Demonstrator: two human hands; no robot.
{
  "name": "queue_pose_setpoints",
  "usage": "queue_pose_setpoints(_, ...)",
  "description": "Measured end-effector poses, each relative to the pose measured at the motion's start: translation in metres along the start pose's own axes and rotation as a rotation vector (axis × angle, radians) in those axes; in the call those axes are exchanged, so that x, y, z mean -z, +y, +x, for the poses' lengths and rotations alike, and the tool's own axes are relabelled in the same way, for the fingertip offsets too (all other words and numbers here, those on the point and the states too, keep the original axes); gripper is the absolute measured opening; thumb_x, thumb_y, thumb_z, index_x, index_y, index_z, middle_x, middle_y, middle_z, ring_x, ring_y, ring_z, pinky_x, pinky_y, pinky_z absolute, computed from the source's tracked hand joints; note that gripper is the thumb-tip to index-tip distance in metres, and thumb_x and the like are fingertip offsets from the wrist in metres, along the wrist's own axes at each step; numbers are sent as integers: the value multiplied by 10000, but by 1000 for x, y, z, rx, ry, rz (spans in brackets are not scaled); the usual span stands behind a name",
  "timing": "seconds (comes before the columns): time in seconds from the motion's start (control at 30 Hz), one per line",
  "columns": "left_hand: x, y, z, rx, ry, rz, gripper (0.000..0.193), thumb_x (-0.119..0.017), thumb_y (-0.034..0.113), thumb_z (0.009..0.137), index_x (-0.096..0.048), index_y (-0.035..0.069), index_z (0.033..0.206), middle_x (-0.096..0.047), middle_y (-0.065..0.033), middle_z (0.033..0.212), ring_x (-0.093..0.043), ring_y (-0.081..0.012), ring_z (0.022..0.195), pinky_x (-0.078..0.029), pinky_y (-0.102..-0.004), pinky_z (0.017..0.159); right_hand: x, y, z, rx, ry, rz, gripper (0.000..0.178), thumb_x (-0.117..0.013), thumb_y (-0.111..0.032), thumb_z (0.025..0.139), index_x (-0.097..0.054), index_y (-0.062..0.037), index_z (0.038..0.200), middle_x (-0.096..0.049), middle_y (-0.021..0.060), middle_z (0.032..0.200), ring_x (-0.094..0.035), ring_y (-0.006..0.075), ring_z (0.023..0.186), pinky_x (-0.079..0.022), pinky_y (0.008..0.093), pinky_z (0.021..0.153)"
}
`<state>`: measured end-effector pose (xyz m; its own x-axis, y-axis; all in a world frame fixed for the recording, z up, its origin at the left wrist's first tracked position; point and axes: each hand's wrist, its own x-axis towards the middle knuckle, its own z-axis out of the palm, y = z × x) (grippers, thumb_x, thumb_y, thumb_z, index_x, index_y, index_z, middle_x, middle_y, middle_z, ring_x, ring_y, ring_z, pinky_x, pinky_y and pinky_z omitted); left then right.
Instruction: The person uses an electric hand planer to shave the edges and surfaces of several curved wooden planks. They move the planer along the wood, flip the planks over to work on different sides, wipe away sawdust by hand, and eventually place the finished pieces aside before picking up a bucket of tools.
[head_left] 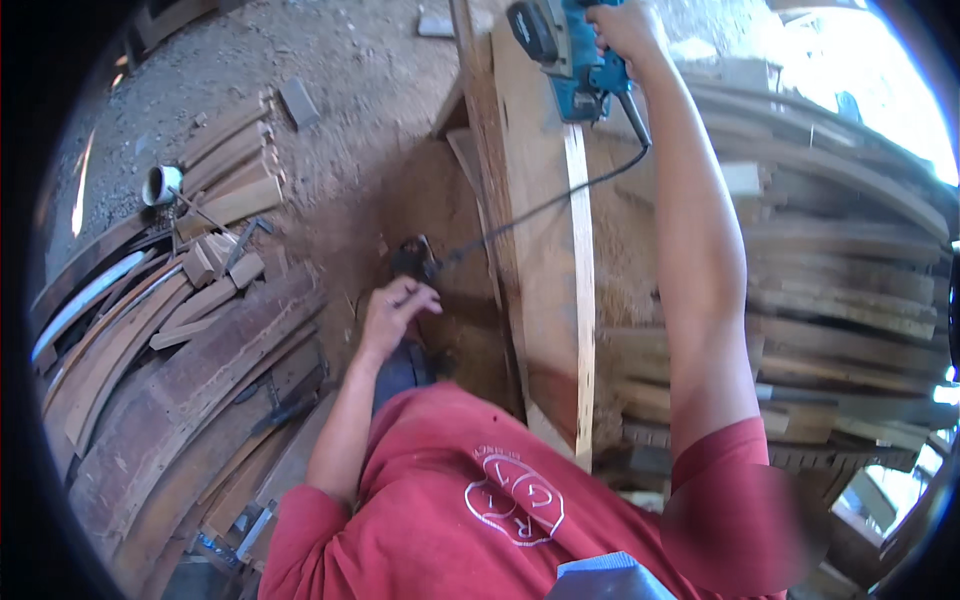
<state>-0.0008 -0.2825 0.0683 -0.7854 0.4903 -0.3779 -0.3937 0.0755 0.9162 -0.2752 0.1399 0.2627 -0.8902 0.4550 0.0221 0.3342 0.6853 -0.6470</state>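
Observation:
My right hand (625, 30) reaches far forward and grips the handle of a teal electric planer (560, 55) that sits on the far end of a long wooden plank (540, 260). A pale strip (580, 300) runs along the plank's right edge. The planer's black cord (545, 205) trails back toward my left hand (395, 310), which hangs loose beside the plank with fingers curled, next to the cord's plug end (412, 260). I cannot tell whether the fingers touch the cord.
Curved wooden boards (170, 390) and short offcuts (225, 180) lie on the dirt ground to the left, with a white cup (160, 185) beside them. Stacked curved planks (840, 280) fill the right. Sawdust covers the ground (380, 190).

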Motion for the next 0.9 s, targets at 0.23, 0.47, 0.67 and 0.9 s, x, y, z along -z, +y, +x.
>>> queue_pose_setpoints(0.23, 1, -25, -48, -64, 65, -29, 162, -681, 43, 956, -784, -67, 1016, -750, -107, 1014, -738, -187, 917, -543, -314, 896, 65, 11, -282, -111, -85, 1, 84, -742, -88, 832, -713, -14, 859, -621, 12, 615, -561, 120, 493, -455, 318, 499)
queue_pose_setpoints(0.47, -59, -36, -88, -276, -349, 320, 77, -826, 122, 809, -846, 107, 882, -775, -40, 982, -686, -214, 928, -529, -344, 828, 136, 57, -581, -325, -52, -16, 355, -748, -52, 882, -656, 17, 1217, -723, 122, 990, -671, 168, 928, -533, 336, 861)
queue_pose_setpoints(0.67, -75, -28, -79, -194, -441, 229, 110, -810, 161, 868, -838, 66, 916, -770, -65, 1020, -693, -217, 939, -530, -335, 816, 119, 38, -541, -361, -42, 20, 384, -759, -36, 872, -656, 18, 1238, -733, 168, 1004, -704, 205, 957, -540, 349, 865)
queue_pose_setpoints(0.9, -32, -22, -33, -48, -321, -31, 143, -801, 167, 912, -846, 65, 1001, -769, -108, 1041, -706, -218, 965, -536, -345, 848, 59, -10, -325, -188, -1, 28, 329, -716, -27, 859, -691, 16, 1183, -742, 203, 976, -740, 282, 932, -539, 386, 880)
